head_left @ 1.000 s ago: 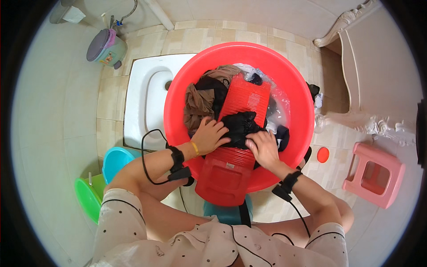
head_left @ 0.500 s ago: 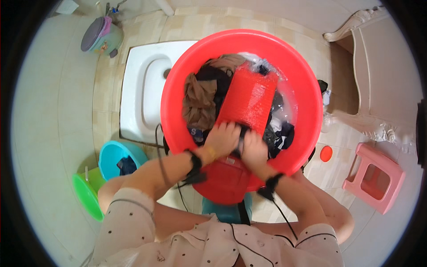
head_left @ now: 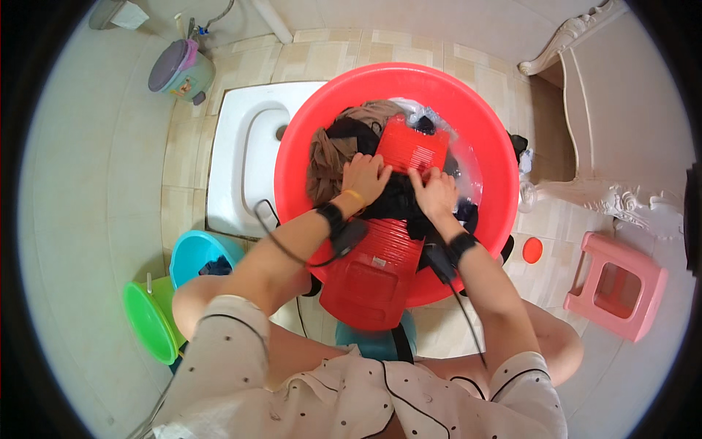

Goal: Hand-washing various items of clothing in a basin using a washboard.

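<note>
A red washboard [head_left: 380,252] leans in a big red tub [head_left: 294,139], its near end sticking out over the front rim toward me. Across its middle lies a bunched black garment [head_left: 398,199]. My left hand [head_left: 364,179] grips the garment's upper left side, while my right hand [head_left: 436,194] grips its upper right, fingers curled at its edge. Around the board in the tub are a brown cloth [head_left: 325,164], dark clothes and soapy water [head_left: 468,164]. Both wrists wear black straps with cables.
A white squat toilet [head_left: 228,168] lies left of the tub. Blue [head_left: 191,252] and green [head_left: 142,322] basins stand near my left knee. A lidded bin [head_left: 183,73] is at the far left. To the right are a pink stool [head_left: 621,289], a red disc [head_left: 532,250] and carved white furniture [head_left: 585,132].
My hands have moved apart and slightly farther up the board. The black garment, bunched under them before, is now spread wider across the washboard.
</note>
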